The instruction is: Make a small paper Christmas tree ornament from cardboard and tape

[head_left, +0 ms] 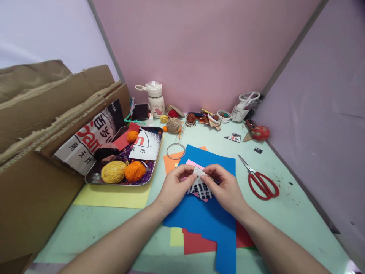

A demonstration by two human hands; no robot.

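Between my fingertips is a small piece of white printed paper (200, 186) with black marks, its lower edge cut into strips. My left hand (178, 184) pinches it from the left. From the other side my right hand (224, 186) pinches it too, thumb on top. Both hands are above a blue sheet (199, 217), and a pink piece of paper (194, 163) shows just behind the fingers. Red-handled scissors (259, 180) lie to the right of my right hand, blades pointing away. A thin ring (175, 151) rests beyond my left hand on orange paper (169, 163).
At left, a metal tray (122, 184) holds yarn balls and paper before a cardboard box (25, 194). A bottle (156, 101), beige yarn (173, 125) and a white jar (240, 110) line the back. Red yarn (259, 133) and paper scraps (232, 137) lie at right.
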